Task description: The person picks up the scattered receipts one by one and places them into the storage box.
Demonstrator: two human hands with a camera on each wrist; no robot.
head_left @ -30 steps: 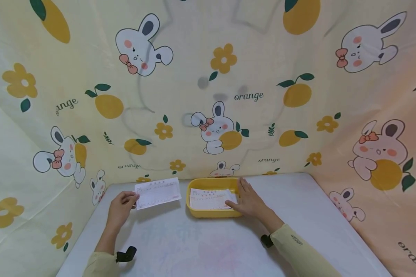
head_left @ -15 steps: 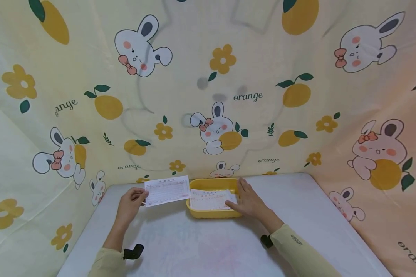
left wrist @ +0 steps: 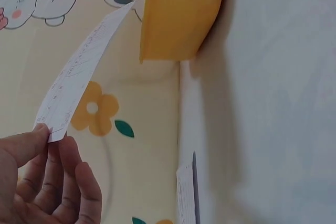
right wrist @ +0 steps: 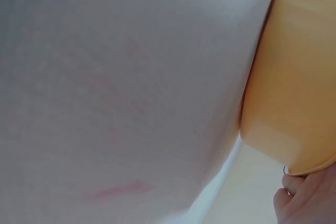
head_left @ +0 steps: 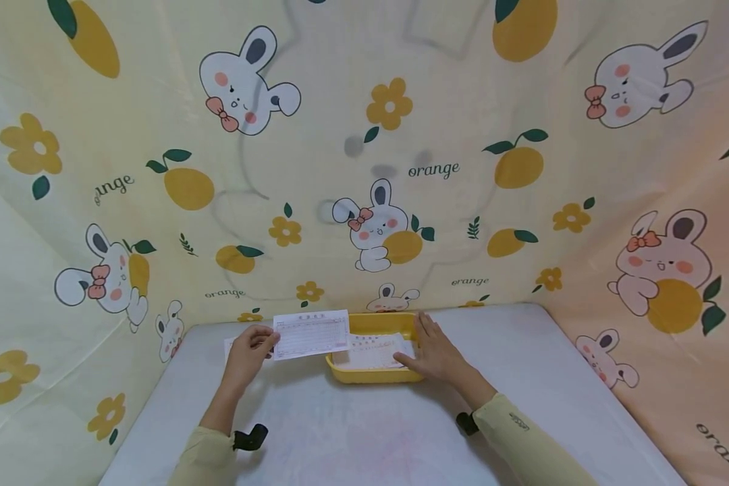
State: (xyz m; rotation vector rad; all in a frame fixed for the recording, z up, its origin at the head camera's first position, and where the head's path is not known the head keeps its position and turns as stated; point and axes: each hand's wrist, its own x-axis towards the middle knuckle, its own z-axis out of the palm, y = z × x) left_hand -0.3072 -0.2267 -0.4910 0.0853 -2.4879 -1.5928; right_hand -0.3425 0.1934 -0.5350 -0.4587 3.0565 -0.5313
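Observation:
In my left hand (head_left: 252,354) I pinch a white printed paper slip (head_left: 312,335) by its left edge, between thumb and fingers. The slip is raised, and its right end overlaps the left side of the yellow basket (head_left: 376,376). In the left wrist view the slip (left wrist: 79,72) bends slightly, its far end close to the basket wall (left wrist: 181,14). More printed slips (head_left: 376,352) lie inside the basket. My right hand (head_left: 440,354) holds the basket's right side, thumb over the rim above the slips; the hand covers part of that rim.
More paper (left wrist: 186,195) lies on the white table (head_left: 340,432) at the left, mostly hidden behind my left hand in the head view. A patterned cloth (head_left: 316,148) walls in the table at the back and both sides. The basket stands near the back edge.
My left hand has moved right with the slip, from beside the basket to over its left side. Paper on the table behind it has come into view. The right hand and basket stay put.

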